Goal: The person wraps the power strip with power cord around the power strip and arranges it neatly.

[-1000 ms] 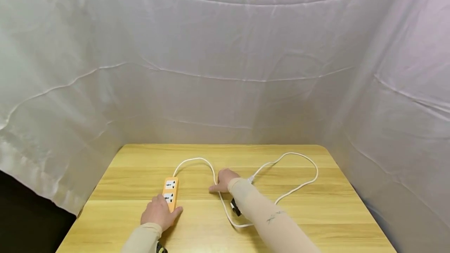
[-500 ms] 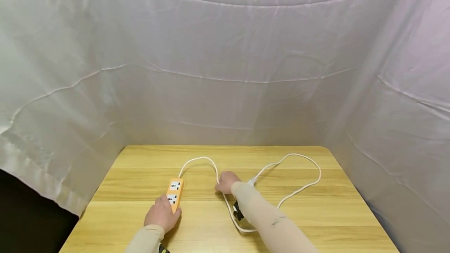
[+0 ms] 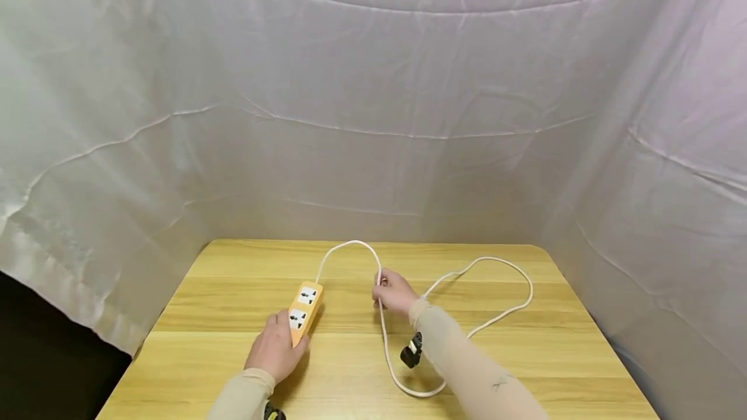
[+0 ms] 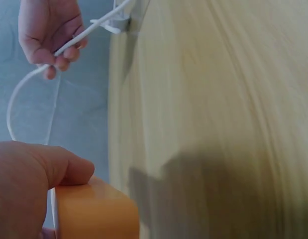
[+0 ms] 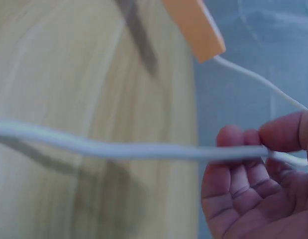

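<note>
An orange power strip (image 3: 308, 306) with white socket faces is gripped at its near end by my left hand (image 3: 276, 347), thumb on one side and fingers on the other. In the left wrist view the thumb (image 4: 74, 167) lies along the strip's orange edge (image 4: 96, 209). A white cord (image 3: 356, 242) leaves the strip's far end and arcs over to my right hand (image 3: 397, 293). That hand pinches the cord between thumb and curled fingers, as the right wrist view shows with the cord (image 5: 144, 150) crossing the fingertips.
The rest of the cord (image 3: 528, 287) loops across the right side of the wooden table (image 3: 245, 290). Its plug lies mostly behind the right forearm. A black wrist device (image 3: 412, 350) hangs at the right wrist. Grey fabric (image 3: 373, 167) walls surround the table.
The power strip has moved rightward and away with my left hand, its far end turning right. My right hand has gone right and away with the cord, and the cord's arc reaches farther back.
</note>
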`<state>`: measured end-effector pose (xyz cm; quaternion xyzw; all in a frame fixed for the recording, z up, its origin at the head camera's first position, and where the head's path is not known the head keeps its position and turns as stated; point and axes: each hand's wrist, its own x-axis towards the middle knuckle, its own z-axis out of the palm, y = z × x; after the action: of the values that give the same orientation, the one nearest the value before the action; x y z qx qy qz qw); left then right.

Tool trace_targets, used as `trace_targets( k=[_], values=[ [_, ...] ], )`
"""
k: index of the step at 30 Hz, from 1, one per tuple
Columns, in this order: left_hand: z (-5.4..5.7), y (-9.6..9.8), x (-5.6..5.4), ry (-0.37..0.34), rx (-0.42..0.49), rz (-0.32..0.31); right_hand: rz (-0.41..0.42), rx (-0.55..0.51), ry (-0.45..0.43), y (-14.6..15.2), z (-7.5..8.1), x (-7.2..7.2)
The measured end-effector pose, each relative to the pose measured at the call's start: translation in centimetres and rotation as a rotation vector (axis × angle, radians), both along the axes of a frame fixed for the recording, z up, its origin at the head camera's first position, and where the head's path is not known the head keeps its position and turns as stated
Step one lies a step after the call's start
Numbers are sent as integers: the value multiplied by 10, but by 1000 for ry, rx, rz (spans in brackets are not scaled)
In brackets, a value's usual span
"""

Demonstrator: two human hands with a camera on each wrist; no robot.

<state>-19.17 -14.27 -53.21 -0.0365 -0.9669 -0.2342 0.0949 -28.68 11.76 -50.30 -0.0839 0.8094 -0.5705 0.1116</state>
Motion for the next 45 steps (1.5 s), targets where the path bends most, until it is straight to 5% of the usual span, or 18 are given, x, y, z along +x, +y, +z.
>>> trace_targets(
  k=[7,19,23,28,32,36,45],
  values=[
    [8,2,-4,83,21,-41,28,-137,9,11,27,9],
    [26,4,-11,56,54,-54,118,-93,195,25,79,34],
    [32,6,-12,79,60,-70,213,-59,306,24,106,56],
    [46,11,-17,94,108,-102,403,-22,569,23,126,76],
    [60,15,-18,122,132,-129,506,15,678,27,112,76],
    [68,18,-15,155,136,-150,587,72,661,31,90,70],
    [82,28,-7,204,158,-234,721,216,648,33,76,75]
  ],
)
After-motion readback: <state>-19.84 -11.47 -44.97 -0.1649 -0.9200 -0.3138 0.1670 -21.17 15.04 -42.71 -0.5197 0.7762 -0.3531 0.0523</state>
